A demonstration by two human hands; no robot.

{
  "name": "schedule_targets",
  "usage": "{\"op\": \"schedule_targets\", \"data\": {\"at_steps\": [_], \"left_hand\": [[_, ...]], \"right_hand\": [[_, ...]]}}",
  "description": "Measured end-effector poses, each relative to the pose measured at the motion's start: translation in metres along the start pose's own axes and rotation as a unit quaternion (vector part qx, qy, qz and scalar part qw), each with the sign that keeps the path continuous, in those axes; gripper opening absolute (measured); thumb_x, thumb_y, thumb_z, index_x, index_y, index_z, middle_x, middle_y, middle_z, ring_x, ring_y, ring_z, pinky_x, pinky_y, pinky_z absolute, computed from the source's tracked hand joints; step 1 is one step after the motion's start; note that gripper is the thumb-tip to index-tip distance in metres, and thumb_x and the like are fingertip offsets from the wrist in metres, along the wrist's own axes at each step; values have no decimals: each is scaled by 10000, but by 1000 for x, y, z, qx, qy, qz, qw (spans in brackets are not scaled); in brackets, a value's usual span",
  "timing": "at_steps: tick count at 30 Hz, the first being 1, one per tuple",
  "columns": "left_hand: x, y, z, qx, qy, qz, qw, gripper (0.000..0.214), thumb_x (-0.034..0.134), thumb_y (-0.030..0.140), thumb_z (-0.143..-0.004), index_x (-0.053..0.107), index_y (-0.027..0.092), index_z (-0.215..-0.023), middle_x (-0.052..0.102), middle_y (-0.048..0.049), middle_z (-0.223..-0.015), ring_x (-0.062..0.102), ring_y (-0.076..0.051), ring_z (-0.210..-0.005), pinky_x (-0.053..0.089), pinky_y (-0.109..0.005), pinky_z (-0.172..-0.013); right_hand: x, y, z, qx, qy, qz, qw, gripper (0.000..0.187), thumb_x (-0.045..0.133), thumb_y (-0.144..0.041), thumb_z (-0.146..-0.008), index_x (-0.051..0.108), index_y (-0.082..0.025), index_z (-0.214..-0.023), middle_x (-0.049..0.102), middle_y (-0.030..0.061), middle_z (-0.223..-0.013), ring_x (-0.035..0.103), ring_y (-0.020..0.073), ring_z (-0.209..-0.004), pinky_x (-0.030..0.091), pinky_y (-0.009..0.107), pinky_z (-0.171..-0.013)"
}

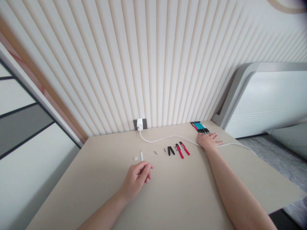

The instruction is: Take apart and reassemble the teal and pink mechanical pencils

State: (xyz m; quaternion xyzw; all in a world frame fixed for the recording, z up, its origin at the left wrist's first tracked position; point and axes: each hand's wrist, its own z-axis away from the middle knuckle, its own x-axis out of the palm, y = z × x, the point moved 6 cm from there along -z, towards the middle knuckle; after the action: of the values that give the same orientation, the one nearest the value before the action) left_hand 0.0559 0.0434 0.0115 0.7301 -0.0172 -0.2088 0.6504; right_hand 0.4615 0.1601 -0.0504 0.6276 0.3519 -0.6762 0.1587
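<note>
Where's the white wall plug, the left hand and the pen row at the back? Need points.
White wall plug (139,124), head view, point on its body.
Left hand (136,179), head view, point on the back of the hand.
Pen row (199,126), head view, point on the teal barrels.

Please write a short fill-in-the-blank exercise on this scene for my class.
1. The hand lying flat beside the row of pens is the person's ____ hand.
2. The white cable leads back to a white plug adapter in a wall ____.
3. The two pen bodies lying next to the black pen parts are mainly ____.

Missing words: right; socket; red.
</note>
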Motion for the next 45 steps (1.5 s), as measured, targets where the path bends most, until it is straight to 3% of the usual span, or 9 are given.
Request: {"op": "schedule_targets", "data": {"at_steps": [7,20,23,27,30,35,40,45], "left_hand": [[0,-2,0,3,-8,-7,1000,358,492,456,-937,663,145,-888,597,-7,-615,546,-111,-524,431,-203,-512],[0,-7,0,3,-13,-12,1000,353,482,447,-945,656,144,-900,599,-4,-627,545,-107,-527,429,-202,-516],[0,-8,0,5,-15,-10,1000,352,482,448,-946,656,144,-905,599,-4,-628,544,-107,-528,432,-202,-518],[0,-8,-1,6,-15,-13,1000,352,481,446,-947,657,145,-900,599,-4,-623,546,-107,-530,433,-201,-516],[0,-7,-1,5,-16,-16,1000,353,482,446,-946,659,144,-898,603,-6,-622,547,-108,-527,433,-203,-513],[1,-5,-1,1,-16,-16,1000,358,483,451,-942,656,143,-884,606,-7,-622,543,-108,-522,432,-204,-508],[1,-6,0,2,-16,-16,1000,359,479,453,-944,654,145,-887,602,-3,-621,539,-105,-520,428,-202,-509],[1,-5,-1,1,-18,-16,1000,358,484,453,-941,656,145,-879,603,-4,-619,541,-104,-518,427,-200,-507]], "right_hand": [[-6,0,2,4,42,-12,999,771,329,-439,-897,245,70,-1470,208,336,-1523,125,386,-1439,52,708,-1073],[-8,2,0,5,60,-26,998,723,337,-424,-913,292,54,-1453,295,351,-1471,204,392,-1408,68,724,-1052],[-13,-3,3,-44,99,-11,994,639,356,-415,-931,341,-61,-1464,316,294,-1482,231,374,-1401,85,711,-1057],[-18,-22,11,-193,126,35,972,469,356,-370,-967,446,-280,-1419,260,151,-1551,175,313,-1435,79,645,-1096],[-15,-27,13,-234,99,65,965,419,349,-390,-980,511,-339,-1364,252,101,-1563,150,312,-1441,62,657,-1090],[-9,-26,9,-235,42,69,969,448,275,-468,-990,540,-354,-1333,230,68,-1579,156,349,-1436,63,720,-1052],[-5,-25,7,-220,10,76,973,498,224,-508,-988,461,-362,-1401,215,74,-1587,130,360,-1444,33,734,-1046],[1,-25,3,-224,-10,83,971,567,171,-533,-984,402,-314,-1454,192,68,-1600,125,363,-1448,24,667,-1099]]}}
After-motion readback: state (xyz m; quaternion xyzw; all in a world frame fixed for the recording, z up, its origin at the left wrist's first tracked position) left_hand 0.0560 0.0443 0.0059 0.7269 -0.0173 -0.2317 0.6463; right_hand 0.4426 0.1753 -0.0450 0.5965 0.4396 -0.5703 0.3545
